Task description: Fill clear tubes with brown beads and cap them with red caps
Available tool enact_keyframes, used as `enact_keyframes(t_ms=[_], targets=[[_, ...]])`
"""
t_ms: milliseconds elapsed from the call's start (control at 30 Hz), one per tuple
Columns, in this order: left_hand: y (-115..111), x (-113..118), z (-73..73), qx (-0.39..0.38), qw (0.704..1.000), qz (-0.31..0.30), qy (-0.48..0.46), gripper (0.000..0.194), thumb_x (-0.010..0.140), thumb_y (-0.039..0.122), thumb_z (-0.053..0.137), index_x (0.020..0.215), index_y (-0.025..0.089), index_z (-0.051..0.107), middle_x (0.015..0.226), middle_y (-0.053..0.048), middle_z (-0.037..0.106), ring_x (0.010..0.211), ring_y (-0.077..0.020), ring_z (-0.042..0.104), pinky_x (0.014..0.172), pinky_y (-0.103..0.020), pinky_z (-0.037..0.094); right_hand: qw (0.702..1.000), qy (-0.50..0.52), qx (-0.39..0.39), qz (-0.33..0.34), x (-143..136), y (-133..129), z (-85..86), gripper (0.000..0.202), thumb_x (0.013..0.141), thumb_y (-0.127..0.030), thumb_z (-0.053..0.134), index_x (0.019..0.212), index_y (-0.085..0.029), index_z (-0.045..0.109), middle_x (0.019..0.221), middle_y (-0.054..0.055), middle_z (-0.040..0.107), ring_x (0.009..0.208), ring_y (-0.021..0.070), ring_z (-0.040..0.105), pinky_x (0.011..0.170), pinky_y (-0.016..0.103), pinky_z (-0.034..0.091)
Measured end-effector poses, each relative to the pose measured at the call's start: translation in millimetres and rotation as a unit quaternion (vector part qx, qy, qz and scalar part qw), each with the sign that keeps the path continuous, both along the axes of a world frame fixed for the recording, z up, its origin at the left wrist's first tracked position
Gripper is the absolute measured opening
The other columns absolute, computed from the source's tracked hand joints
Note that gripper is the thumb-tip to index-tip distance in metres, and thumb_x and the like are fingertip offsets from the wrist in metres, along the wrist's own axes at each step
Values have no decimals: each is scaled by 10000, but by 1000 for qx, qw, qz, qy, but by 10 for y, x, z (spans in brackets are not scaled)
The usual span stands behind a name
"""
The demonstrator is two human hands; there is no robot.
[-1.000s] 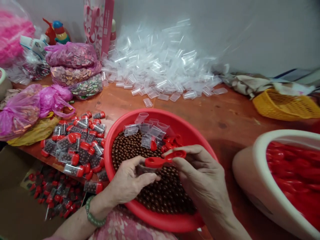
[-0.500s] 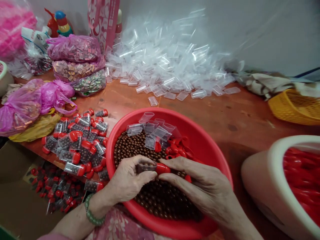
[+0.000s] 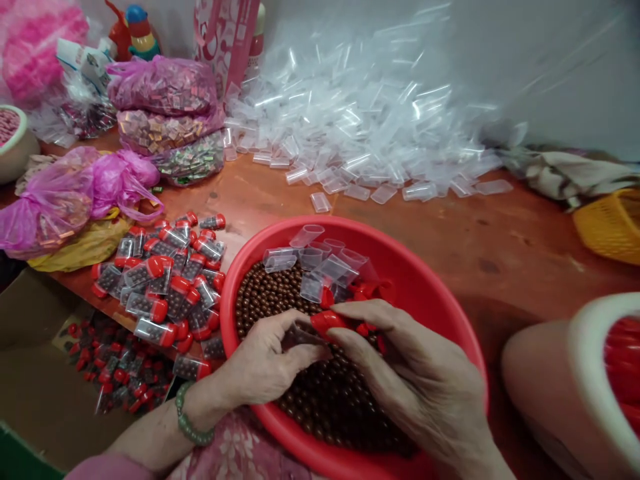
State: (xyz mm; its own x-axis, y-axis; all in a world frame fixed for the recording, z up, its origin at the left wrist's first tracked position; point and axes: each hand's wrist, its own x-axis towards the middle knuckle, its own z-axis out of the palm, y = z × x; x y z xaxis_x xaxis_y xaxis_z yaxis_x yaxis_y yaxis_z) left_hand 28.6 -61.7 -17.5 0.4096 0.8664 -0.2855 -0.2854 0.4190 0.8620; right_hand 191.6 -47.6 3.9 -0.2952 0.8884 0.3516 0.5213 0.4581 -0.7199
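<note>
My left hand [image 3: 270, 367], with a green bead bracelet at the wrist, pinches a small clear plastic tube [image 3: 299, 335], partly hidden by the fingers. At the tube's right end is a red cap [image 3: 327, 322], gripped between the thumb and fingers of my right hand [image 3: 415, 380]. Both hands are over a red basin [image 3: 435, 273]. Shiny brown balls [image 3: 345, 407] fill much of its bottom. Several empty clear tubes [image 3: 330, 269] lie on them at the back, with loose red caps [image 3: 370, 290] partly behind my right hand.
Left of the basin lie many filled, red-capped tubes [image 3: 170, 267]; more lie in a cardboard box [image 3: 35, 360] below. A large heap of clear tubes [image 3: 360, 133] is against the wall. Pink bags [image 3: 165, 87] stand back left. At right are a white tub [image 3: 545, 367] and yellow basket [image 3: 607, 227].
The view has shifted, so most things appear farther right. My right fingers have curled more over the red cap, which now looks tilted. Both hands still hold the same pieces.
</note>
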Motion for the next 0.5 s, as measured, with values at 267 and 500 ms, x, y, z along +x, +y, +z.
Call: enact_keyframes(t_ms=[267, 500], targets=[[3, -9, 5, 74, 995, -28, 57, 146, 862, 238, 606, 958, 135, 647, 893, -14, 630, 887, -148, 556, 844, -243, 437, 995, -50, 44, 79, -5, 32, 27, 187, 868, -116, 608, 999, -250, 611, 845, 19, 693, 732, 144, 676, 678, 244, 561], [-32, -34, -27, 102, 970, -79, 206, 110, 854, 219, 534, 920, 145, 580, 887, -43, 633, 837, -186, 582, 776, -299, 441, 990, -67, 13, 122, 42, 59, -1, 156, 887, -126, 587, 992, -239, 602, 842, 26, 680, 728, 139, 670, 643, 227, 562]])
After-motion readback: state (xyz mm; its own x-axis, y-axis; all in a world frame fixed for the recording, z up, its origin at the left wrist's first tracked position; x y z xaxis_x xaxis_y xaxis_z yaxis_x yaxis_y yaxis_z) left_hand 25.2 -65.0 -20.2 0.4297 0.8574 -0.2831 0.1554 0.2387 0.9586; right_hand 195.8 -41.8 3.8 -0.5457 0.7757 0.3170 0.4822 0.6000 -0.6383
